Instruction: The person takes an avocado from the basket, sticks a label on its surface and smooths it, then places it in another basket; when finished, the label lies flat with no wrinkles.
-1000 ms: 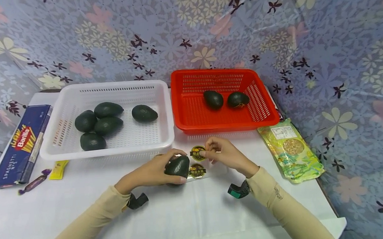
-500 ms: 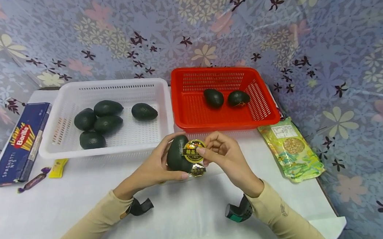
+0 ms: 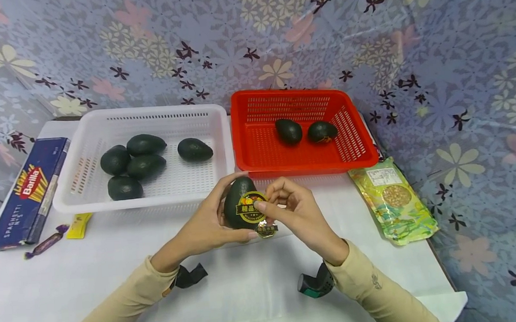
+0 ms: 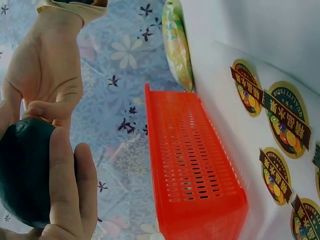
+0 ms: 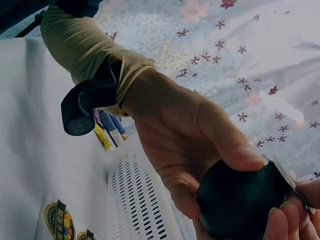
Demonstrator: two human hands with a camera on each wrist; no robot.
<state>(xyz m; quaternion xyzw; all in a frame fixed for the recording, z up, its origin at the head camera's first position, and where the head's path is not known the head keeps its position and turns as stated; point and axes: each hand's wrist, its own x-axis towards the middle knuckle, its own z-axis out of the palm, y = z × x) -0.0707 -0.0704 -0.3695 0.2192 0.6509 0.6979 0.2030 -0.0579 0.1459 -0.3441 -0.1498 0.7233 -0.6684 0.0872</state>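
Note:
My left hand (image 3: 202,227) grips a dark green avocado (image 3: 238,188) above the table, fingers around the far side and thumb along the near one. With thumb and fingers, my right hand (image 3: 300,216) pinches the edge of a round black-and-gold fruit sticker (image 3: 248,215), which overlaps the avocado's front. Seen from the right wrist, the sticker (image 5: 284,174) shows edge-on at the avocado's (image 5: 237,202) side. Below the hands lies a sticker sheet (image 4: 240,137), where several more stickers (image 4: 287,120) show in the left wrist view; the hands hide most of it in the head view.
Behind the hands stand a white basket (image 3: 189,197) with several avocados and a red basket (image 3: 258,170) with two. On the left lie a spaghetti box (image 3: 29,189) and two wrapped sweets (image 3: 79,226). A green-yellow food bag (image 3: 394,207) lies at the right edge.
The right hand has lifted a sticker from the sheet and moved it left onto the avocado's front. The left hand has turned the avocado more upright and shifted slightly away from me.

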